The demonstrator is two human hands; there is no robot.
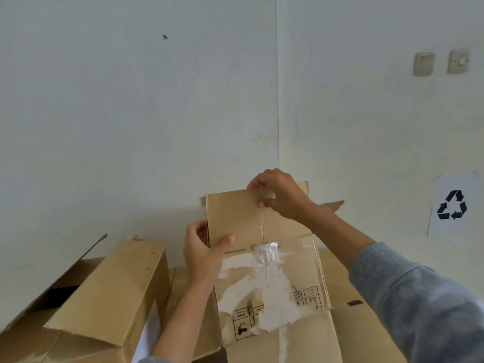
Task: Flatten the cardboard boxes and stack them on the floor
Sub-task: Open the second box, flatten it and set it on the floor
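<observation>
A brown cardboard box with torn white patches and printed handling symbols stands upright in front of me. Its top flap is raised. My left hand grips the flap's lower left edge, thumb across the front. My right hand pinches the flap's top edge near its right corner. A crumpled strip of clear tape clings to the box just below the flap. A second cardboard box lies on its side to the left, with its end open.
More cardboard lies behind and to the right of the held box. A pale wall rises straight ahead, with two switches at upper right and a paper recycling sign at right.
</observation>
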